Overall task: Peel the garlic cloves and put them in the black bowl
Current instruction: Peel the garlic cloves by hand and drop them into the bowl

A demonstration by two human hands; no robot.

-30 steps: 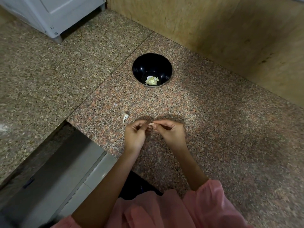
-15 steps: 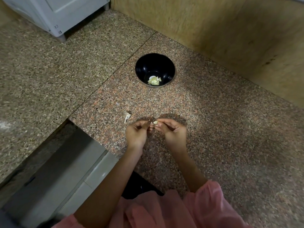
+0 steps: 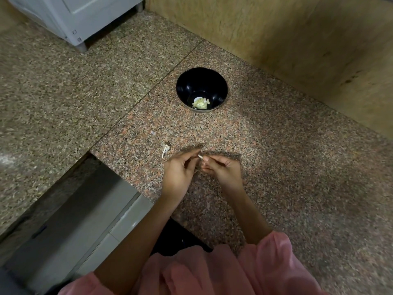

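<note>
A kitchen: speckled granite countertop (image 3: 276,167), white appliance (image 3: 74,15) far left, black bowl (image 3: 187,86) of peeled garlic cloves (image 3: 200,103).

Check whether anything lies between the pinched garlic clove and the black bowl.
Nothing visible does. Only bare speckled granite counter lies between the small pale garlic clove and the round black bowl; white papery peel scraps lie off to the left.

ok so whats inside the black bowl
A small pile of pale peeled garlic sits at the bottom of the black bowl, toward its near side. Pieces overlap, so an exact count isn't possible, and the near wall hides the bottom's closest edge.
</note>
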